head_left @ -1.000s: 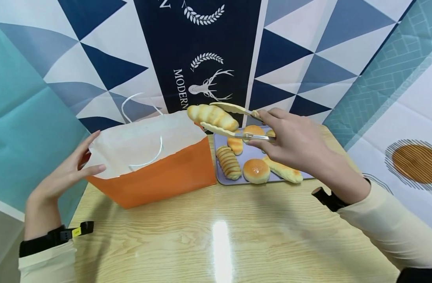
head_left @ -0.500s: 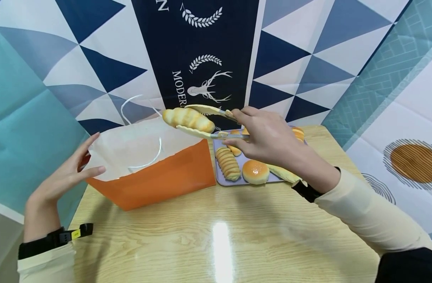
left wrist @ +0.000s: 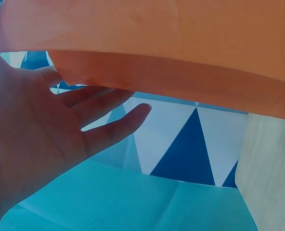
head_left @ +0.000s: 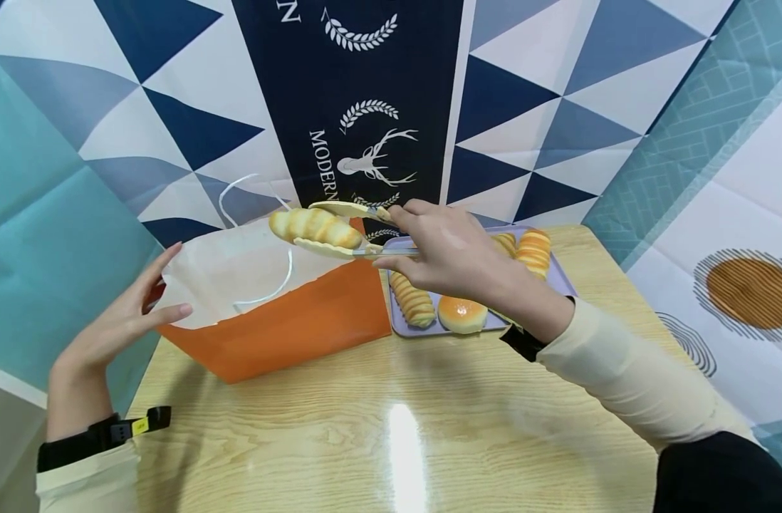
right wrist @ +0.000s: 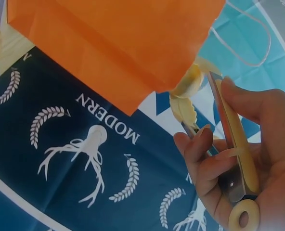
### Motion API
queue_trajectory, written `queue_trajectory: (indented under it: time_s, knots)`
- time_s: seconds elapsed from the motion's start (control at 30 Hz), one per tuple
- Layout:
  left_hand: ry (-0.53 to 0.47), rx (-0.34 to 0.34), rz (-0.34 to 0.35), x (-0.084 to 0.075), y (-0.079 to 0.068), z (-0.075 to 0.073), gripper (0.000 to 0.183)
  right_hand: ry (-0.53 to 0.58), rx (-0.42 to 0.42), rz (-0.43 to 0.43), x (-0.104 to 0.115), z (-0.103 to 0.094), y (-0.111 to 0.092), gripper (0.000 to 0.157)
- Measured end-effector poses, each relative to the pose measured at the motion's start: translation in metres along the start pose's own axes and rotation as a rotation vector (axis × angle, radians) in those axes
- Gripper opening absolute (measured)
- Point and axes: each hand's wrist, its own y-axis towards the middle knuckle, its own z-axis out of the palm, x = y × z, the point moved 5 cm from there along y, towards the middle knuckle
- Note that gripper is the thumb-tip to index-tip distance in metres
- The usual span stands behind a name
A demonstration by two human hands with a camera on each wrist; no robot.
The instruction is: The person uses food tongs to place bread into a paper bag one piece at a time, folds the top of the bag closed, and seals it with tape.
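Observation:
My right hand (head_left: 449, 246) grips metal tongs (right wrist: 236, 159) with cream-coloured tips. Between those tips is a pale yellow, ridged bread roll (head_left: 315, 228), held over the right end of the bag's opening. The orange paper bag (head_left: 301, 313) has a white inside and white cord handles; it leans on the table with its mouth tilted up. My left hand (head_left: 122, 313) holds the bag's left end, thumb at the near rim and index finger at the far rim. In the left wrist view, its other fingers (left wrist: 116, 127) extend loosely beneath the orange side.
On a lilac tray (head_left: 560, 278) right of the bag lie several breads, among them a round bun (head_left: 463, 315), a spiral roll (head_left: 412, 299) and a striped loaf (head_left: 533, 251). My right forearm covers part of it. A patterned cloth backdrop (head_left: 365, 71) rises behind the wooden table (head_left: 314, 427).
My right hand has moved left with the tongs and bread roll, from beside the bag's right end to over its opening, dipping slightly of late. The left hand stays at the bag.

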Motion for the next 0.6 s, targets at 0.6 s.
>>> queue_trajectory:
  time_s: [0.6]
  knots:
    - [0.0, -0.002, -0.011, -0.0037, 0.0001, 0.0012, 0.09, 0.001, 0.028, 0.011, 0.0014, 0.0077, 0.0021, 0.072]
